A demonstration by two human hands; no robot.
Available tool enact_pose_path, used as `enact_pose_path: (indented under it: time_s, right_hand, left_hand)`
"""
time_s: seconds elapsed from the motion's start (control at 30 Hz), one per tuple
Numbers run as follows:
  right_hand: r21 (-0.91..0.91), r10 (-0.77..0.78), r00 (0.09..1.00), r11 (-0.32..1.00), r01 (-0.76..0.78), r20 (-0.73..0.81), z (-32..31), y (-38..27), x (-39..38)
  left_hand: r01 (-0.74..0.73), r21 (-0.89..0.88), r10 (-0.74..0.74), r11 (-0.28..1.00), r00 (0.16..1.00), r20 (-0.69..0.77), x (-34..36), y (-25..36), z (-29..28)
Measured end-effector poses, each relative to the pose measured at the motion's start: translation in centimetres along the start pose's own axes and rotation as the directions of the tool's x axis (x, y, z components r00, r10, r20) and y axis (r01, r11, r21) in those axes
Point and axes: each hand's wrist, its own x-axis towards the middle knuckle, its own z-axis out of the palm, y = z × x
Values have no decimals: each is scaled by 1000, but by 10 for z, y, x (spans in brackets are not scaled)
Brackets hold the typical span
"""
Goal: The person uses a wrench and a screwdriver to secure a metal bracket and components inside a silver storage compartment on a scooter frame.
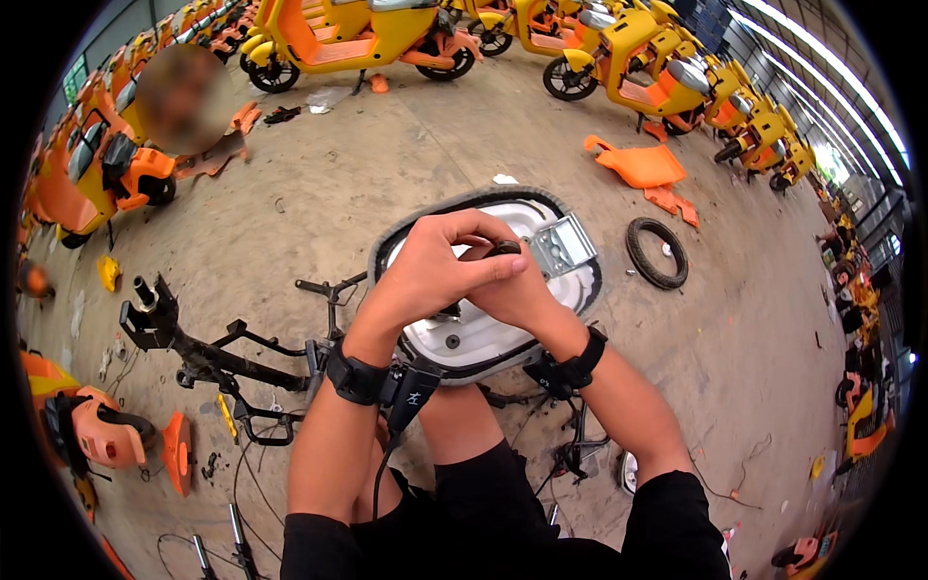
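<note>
My left hand (435,261) is closed, fingers curled over my other hand and thumb stretched across it. A small dark round piece (503,248) shows between its thumb and fingers; its kind is unclear. My right hand (514,288) presses up against the left, its fingers mostly hidden. Both hands are above an upturned scooter seat (435,340) with a white underside and dark padded rim. A silvery metal hinge bracket (568,246) sits at the seat's right end, beside my right hand. A dark rubber plug (452,341) is on the white underside.
A bare black scooter frame (222,362) lies to my left. To the right are a loose tyre (631,253) and an orange body panel (643,166) on the floor. Rows of yellow scooters (362,39) stand behind. Cables and metal tubes (240,541) lie at the lower left.
</note>
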Motion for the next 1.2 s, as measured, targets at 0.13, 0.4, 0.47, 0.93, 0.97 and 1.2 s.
enact_pose_path:
  time_s: [0.13,0.4,0.47,0.93,0.97,1.2]
  right_hand:
    - [-201,-118,993,973,114,-4,-9,16,-6]
    - [-309,12,973,947,-84,-229,-92,56,-25]
    - [-489,-19,941,858,-158,-337,-103,93,-24]
    - [-629,159,959,727,-276,-236,-84,133,-32]
    - [-641,174,958,714,-282,-227,-81,132,-32]
    - [-689,212,951,656,-310,-226,-82,129,-32]
  left_hand:
    - [-18,122,15,992,1000,20,4,-5,17]
    - [115,-71,-118,991,992,-36,-1,-27,18]
    - [164,-8,-164,986,986,-28,1,-37,18]
    - [292,10,-286,956,941,-180,-4,-20,23]
    - [275,-71,-285,959,928,-239,-5,-21,19]
    - [56,-237,-132,970,940,-315,-7,-23,6]
